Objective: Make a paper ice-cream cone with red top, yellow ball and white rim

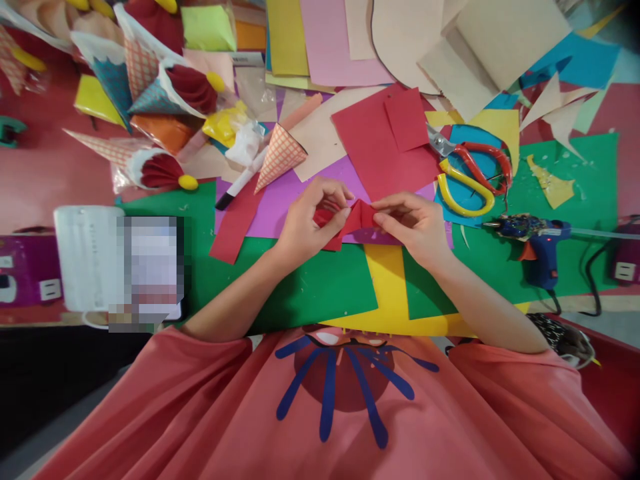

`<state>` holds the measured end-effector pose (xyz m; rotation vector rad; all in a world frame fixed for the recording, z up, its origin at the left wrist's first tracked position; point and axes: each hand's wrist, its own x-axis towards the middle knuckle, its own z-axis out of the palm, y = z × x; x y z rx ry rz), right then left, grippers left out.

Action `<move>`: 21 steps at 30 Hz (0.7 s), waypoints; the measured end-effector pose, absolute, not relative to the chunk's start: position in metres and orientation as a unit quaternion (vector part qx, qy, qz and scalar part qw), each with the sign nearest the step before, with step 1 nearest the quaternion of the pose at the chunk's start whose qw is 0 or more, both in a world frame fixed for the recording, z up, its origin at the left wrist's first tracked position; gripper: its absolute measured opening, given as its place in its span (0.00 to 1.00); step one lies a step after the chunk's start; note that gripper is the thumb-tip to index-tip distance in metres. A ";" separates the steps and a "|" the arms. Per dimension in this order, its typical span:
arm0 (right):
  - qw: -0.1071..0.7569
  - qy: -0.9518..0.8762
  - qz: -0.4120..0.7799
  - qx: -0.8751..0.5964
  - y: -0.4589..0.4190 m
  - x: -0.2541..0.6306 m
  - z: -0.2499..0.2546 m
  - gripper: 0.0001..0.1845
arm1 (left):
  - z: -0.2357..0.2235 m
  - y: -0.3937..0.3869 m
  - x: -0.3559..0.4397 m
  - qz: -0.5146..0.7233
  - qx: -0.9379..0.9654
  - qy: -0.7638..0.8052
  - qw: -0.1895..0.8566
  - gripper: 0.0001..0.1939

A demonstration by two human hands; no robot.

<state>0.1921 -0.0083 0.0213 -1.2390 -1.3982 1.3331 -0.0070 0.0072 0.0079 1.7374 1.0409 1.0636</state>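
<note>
Between my two hands is a piece of red paper (356, 217) folded into pleats. My left hand (317, 217) pinches its left part between thumb and fingers. The right edge is gripped by the thumb and fingertips of my right hand (413, 223). Just beyond my hands lie a red paper sheet (370, 143) and a smaller red square (407, 120). A checkered paper cone (283, 157) rests beyond my left hand, alongside a white marker (245, 177) with a black cap. A red paper strip (234, 230) lies to the left.
Scissors (470, 167) with red and yellow handles lie at the right, near a blue glue gun (545, 243) with a cord. Finished paper cones (150, 80) crowd the upper left. A phone (155, 267) leans by a white box (87, 257). Green sheets (310, 287) cover the front.
</note>
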 end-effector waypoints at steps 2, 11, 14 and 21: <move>0.405 -0.564 0.516 -0.501 -0.009 0.192 0.022 0.08 | 0.008 0.009 -0.008 0.418 0.720 0.402 0.382 0.02; 0.431 -0.581 0.461 -0.514 -0.012 0.189 0.023 0.04 | 0.005 0.011 -0.010 0.405 0.785 0.377 0.278 0.02; 0.427 -0.600 0.436 -0.518 -0.013 0.190 0.022 0.04 | 0.004 0.009 -0.009 0.392 0.784 0.384 0.291 0.05; 0.405 -0.667 0.376 -0.500 -0.014 0.190 0.022 0.04 | 0.005 0.008 -0.009 0.377 0.773 0.409 0.305 0.09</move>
